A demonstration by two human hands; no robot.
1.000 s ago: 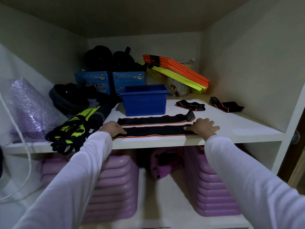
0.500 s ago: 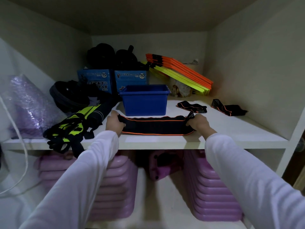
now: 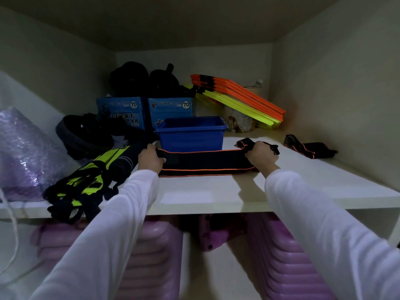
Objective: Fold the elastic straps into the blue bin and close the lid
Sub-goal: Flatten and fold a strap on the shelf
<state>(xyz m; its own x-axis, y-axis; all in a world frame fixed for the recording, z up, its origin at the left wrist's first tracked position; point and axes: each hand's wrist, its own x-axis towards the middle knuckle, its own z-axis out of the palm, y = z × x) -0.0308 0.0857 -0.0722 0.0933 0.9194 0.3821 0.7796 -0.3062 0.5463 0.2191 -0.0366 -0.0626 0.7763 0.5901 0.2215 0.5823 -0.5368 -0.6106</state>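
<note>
**Strap held lengthwise before the bin**

The blue bin (image 3: 191, 135) is set open on the shelf (image 3: 216, 191), just behind the elastic strap (image 3: 203, 162). The strap's long axis is stretched left to right; its ends are gripped by the left hand (image 3: 150, 158) and right hand (image 3: 260, 153), about equally near.

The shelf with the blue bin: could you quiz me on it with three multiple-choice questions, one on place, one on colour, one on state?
1. Where is the blue bin?
A. Behind the held strap
B. On the lower shelf
C. Atop the orange boards

2. What colour edges the held strap?
A. Green
B. Orange
C. White

3. The bin is:
A. Lidded
B. Open-topped
C. Tipped over

Answers: 1 A, it stands upright beyond the strap gripped by the left hand and right hand. 2 B, orange lines run along it. 3 B, its inner walls show.
</note>
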